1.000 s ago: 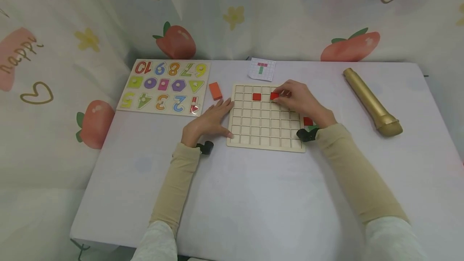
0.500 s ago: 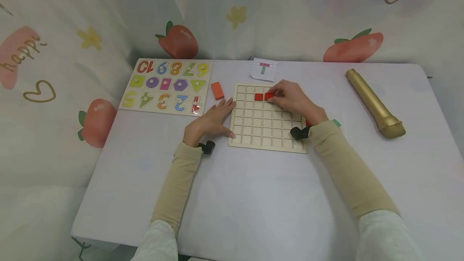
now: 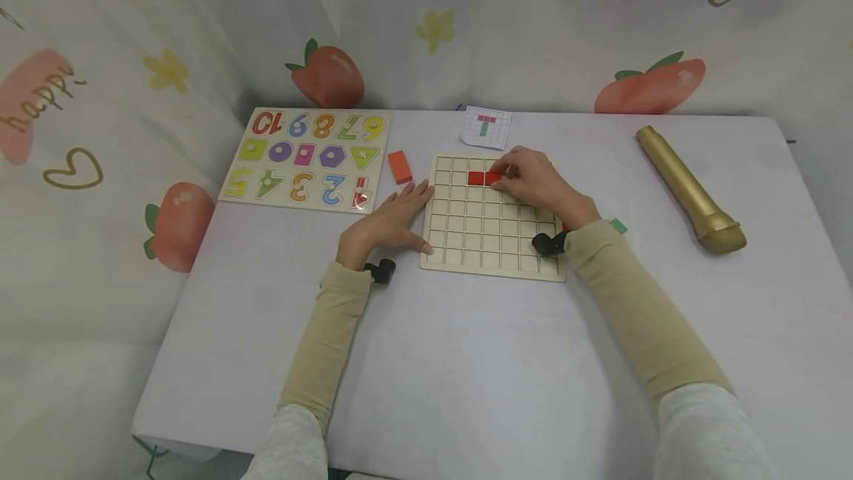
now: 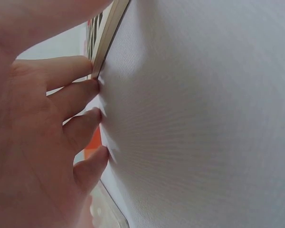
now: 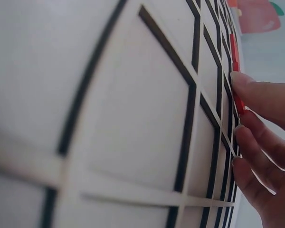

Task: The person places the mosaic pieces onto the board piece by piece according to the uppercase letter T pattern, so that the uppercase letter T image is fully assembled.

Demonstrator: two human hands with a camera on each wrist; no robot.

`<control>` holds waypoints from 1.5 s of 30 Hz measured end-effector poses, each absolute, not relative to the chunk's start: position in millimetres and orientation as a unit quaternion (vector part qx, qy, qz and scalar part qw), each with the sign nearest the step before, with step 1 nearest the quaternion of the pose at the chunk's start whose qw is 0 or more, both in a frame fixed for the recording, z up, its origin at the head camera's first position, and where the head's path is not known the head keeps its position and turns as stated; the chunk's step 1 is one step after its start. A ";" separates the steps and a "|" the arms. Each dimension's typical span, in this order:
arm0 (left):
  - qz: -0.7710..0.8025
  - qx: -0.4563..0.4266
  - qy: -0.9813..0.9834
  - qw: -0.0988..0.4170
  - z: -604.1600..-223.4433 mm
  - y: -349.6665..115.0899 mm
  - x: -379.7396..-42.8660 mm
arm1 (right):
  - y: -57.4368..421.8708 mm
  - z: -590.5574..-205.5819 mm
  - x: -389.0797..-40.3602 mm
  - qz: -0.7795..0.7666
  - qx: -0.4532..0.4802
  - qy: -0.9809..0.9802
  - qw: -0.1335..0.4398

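A wooden grid board (image 3: pixel 493 261) lies on the table before me. One red square tile (image 3: pixel 475 178) sits in a cell of its upper rows. Right beside it, in the neighbouring cell, is a second red square tile (image 3: pixel 492 178), pinched between the thumb and forefinger of my right hand (image 3: pixel 536 182). The right wrist view shows that tile (image 5: pixel 238 99) low against the grid, thumb on one side, finger on the other. My left hand (image 3: pixel 383 227) rests with spread fingers along the board's left edge; the left wrist view has its fingertips (image 4: pixel 98 114) down on the table.
A pattern card (image 3: pixel 485 127) with a coloured T lies behind the board. An orange block (image 3: pixel 400 167) and a number-and-shape puzzle (image 3: pixel 293 202) are on the left. Green (image 3: pixel 619 226) and red pieces show partly behind my right wrist. A gold microphone (image 3: pixel 689 191) lies at the right.
My right hand has moved left with the red tile, from a cell's gap away to right beside the other red tile, and lowered it slightly. The left hand holds its place.
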State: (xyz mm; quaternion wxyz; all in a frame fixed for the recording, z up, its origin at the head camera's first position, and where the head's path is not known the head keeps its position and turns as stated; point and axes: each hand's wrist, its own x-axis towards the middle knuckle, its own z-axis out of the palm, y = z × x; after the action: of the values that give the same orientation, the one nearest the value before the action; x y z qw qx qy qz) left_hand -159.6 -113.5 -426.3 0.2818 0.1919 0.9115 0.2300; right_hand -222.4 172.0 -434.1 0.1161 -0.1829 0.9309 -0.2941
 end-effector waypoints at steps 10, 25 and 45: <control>0.226 0.189 0.913 0.282 -427.3 -109.2 -159.2 | 175.2 -433.3 -219.0 -0.297 -0.177 0.930 0.121; 0.230 0.188 0.911 0.286 -426.6 -111.0 -157.6 | 201.9 -419.4 -193.6 -0.322 -0.163 0.930 0.077; 0.232 0.190 0.910 0.288 -424.8 -112.0 -159.4 | 254.7 -415.3 -155.2 -0.308 -0.125 0.942 0.048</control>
State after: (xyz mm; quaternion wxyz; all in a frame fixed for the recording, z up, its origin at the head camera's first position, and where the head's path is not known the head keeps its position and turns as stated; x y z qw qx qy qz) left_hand -159.4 -112.0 -424.8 0.2879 0.1896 0.9096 0.2320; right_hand -155.2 254.7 -415.3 0.0477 -0.1247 0.9419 -0.3083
